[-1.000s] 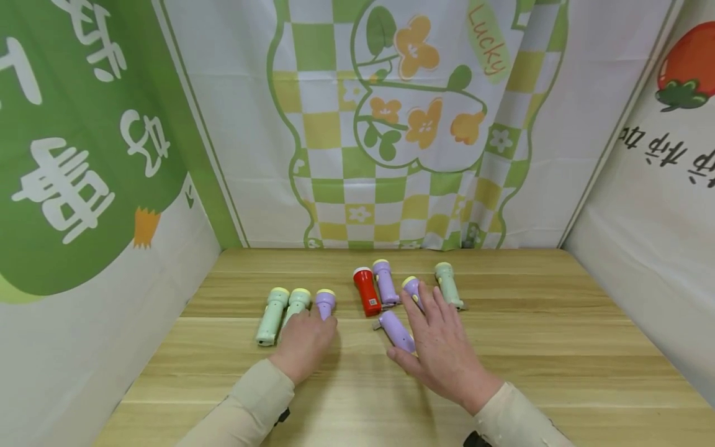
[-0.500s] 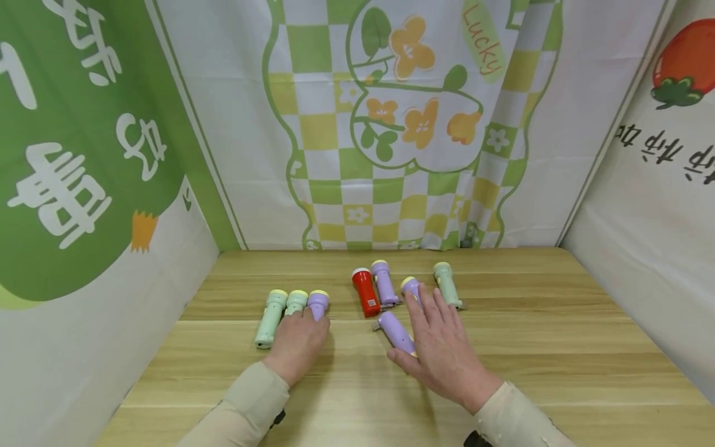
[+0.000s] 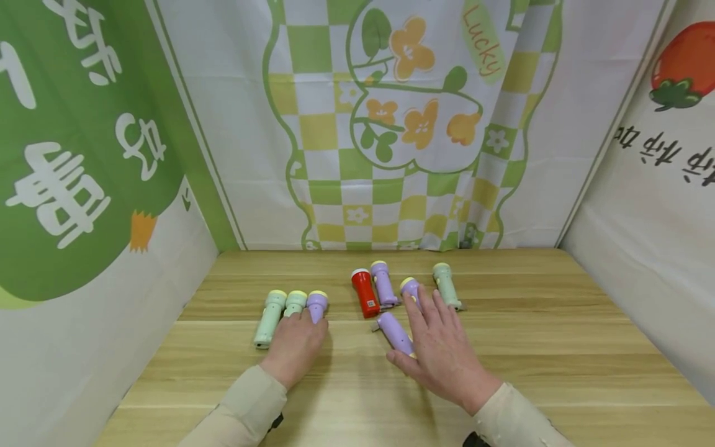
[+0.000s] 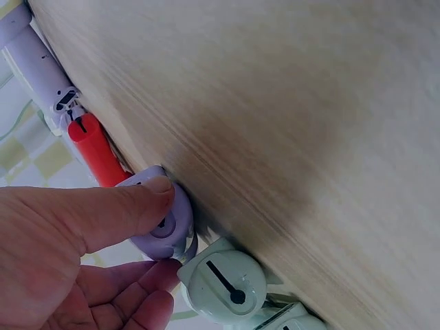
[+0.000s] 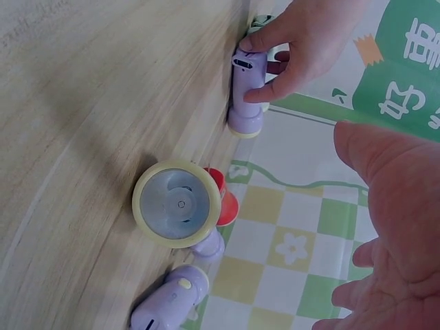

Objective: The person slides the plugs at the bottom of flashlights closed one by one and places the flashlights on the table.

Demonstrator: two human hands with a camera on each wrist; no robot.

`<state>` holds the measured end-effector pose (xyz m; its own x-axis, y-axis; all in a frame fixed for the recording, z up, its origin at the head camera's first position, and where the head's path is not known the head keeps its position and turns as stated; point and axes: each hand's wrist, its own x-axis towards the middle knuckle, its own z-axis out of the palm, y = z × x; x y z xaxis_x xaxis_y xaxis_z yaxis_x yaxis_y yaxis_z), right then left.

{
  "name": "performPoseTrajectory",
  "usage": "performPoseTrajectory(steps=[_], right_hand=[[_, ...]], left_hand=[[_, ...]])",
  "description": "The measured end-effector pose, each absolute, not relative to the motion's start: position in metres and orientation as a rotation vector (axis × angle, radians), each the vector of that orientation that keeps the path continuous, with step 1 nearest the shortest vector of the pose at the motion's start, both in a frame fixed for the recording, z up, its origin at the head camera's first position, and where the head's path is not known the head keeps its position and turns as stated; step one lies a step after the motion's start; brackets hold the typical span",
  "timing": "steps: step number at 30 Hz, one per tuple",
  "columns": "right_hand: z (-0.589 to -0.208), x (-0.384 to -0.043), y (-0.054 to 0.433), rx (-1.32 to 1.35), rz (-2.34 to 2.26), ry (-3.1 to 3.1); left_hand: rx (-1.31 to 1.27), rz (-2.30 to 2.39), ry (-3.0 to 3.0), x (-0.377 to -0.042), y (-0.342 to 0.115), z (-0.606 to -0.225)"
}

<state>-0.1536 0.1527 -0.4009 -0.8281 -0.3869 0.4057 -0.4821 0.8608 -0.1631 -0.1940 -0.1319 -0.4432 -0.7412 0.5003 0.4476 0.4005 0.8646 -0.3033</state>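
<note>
My left hand [image 3: 296, 349] pinches a purple flashlight [image 3: 317, 303] lying on the table, thumb on its tail end in the left wrist view. Right beside that flashlight lies a mint-green flashlight [image 3: 295, 300], partly hidden by the hand, and another mint-green flashlight [image 3: 269, 320] lines up at its left. My right hand [image 3: 442, 355] is spread with straight fingers, holding nothing. Near its thumb is a slanted purple flashlight [image 3: 395, 333], its lens [image 5: 180, 204] facing the right wrist camera. A further purple flashlight [image 3: 410, 286] shows just past the right fingertips, partly covered.
Between the hands, toward the back, a red flashlight [image 3: 365, 293] lies against a purple flashlight [image 3: 384, 284]. One more mint-green flashlight [image 3: 446, 285] is at the right. The wooden table [image 3: 558, 347] ends at a patterned curtain [image 3: 357, 155], with printed cloth on both sides.
My left hand has slid a little left with the purple flashlight, closing the gap to the mint-green one beside it. The right hand has stayed in place.
</note>
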Motion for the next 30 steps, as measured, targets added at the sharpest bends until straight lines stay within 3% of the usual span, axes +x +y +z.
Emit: performPoseTrajectory(steps=[14,30], right_hand=[[-0.401,-0.150,0.155,0.637,0.380,-2.698],[-0.399,-0.151,0.161,0.626,0.383,-2.700]], left_hand=[[-0.673,0.197,-2.421,-0.193,-0.124,-0.440],[-0.807,0.092,-2.533,-0.190,-0.085,-0.419]])
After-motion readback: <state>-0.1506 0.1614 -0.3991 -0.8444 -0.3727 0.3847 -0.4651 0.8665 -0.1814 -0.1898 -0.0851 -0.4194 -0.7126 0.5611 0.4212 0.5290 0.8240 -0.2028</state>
